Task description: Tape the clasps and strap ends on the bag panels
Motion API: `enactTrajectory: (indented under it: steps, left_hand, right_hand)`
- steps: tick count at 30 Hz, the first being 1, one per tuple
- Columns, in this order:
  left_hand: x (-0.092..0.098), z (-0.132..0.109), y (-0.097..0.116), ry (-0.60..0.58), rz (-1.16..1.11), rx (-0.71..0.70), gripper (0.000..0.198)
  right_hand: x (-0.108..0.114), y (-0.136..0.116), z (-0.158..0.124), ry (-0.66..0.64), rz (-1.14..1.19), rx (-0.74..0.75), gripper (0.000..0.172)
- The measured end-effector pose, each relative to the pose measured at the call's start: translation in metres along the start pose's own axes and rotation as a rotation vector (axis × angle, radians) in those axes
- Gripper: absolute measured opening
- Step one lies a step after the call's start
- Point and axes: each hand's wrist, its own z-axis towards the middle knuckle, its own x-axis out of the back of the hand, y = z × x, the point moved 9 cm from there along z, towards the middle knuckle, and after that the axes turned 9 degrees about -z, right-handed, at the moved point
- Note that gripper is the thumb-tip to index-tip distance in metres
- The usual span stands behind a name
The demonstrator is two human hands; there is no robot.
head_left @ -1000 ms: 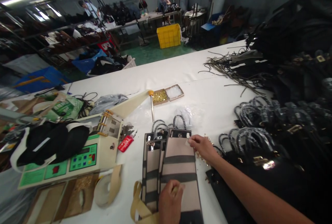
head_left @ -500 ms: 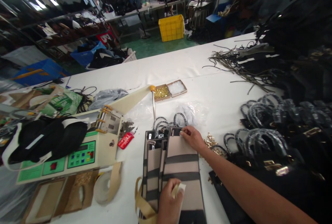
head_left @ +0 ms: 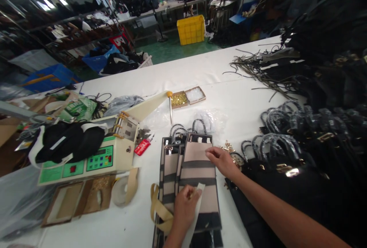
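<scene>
Two striped beige and dark bags (head_left: 197, 171) lie flat and overlapping on the white table (head_left: 229, 98), handles pointing away from me. My left hand (head_left: 183, 208) rests on the top bag's lower half, fingers closed on a pale strip (head_left: 197, 209) that runs down toward me. My right hand (head_left: 222, 160) lies over the top bag's right edge with fingertips pinched together; what they hold is too small to make out. A tan strap (head_left: 157, 213) loops out at the bags' lower left.
A cream machine with a green panel (head_left: 94, 158) stands left, black cloth (head_left: 71, 141) on it, a tape roll (head_left: 122, 190) beside. Boxes of gold parts (head_left: 186, 97), a red lighter (head_left: 142, 147), loose gold hardware (head_left: 232, 152). Black bags (head_left: 301, 156) are piled at right.
My right hand slid from the bag's top edge down to its right side. My left hand moved up slightly, and more of the pale strip shows below it.
</scene>
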Motion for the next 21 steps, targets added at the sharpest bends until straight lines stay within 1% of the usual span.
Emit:
enactTrajectory:
  steps: [3, 4, 6, 8, 12, 14, 15, 17, 21]
  left_hand:
    - [-0.005, -0.008, 0.019, 0.003, 0.053, -0.079, 0.035]
    - [-0.005, -0.01, 0.026, 0.013, 0.089, -0.119, 0.034]
    - [-0.006, -0.015, 0.04, 0.033, 0.18, -0.202, 0.032]
    - [-0.006, -0.02, 0.05, 0.04, 0.259, -0.252, 0.031]
    - [-0.007, -0.023, 0.054, -0.015, 0.283, -0.232, 0.023]
    - [-0.009, -0.024, 0.058, -0.032, 0.321, -0.277, 0.02]
    - [-0.009, -0.024, 0.06, -0.022, 0.355, -0.314, 0.019]
    - [-0.007, -0.024, 0.065, 0.029, 0.421, -0.389, 0.024]
    - [0.001, -0.024, 0.075, 0.151, 0.444, -0.528, 0.029]
  right_hand:
    - [-0.019, -0.021, -0.048, -0.235, -0.074, 0.124, 0.026]
    - [-0.024, -0.027, -0.059, -0.288, -0.096, 0.156, 0.023]
    - [-0.031, -0.039, -0.072, -0.34, -0.164, 0.215, 0.013]
    - [-0.033, -0.05, -0.075, -0.342, -0.29, 0.272, 0.009]
    - [-0.035, -0.069, -0.072, -0.334, -0.579, 0.374, 0.008]
    - [-0.038, -0.074, -0.071, -0.334, -0.687, 0.408, 0.006]
    - [-0.04, -0.074, -0.07, -0.329, -0.717, 0.409, 0.005]
    - [-0.043, -0.07, -0.067, -0.304, -0.712, 0.37, 0.006]
    - [-0.05, -0.047, -0.05, -0.24, -0.52, 0.208, 0.009]
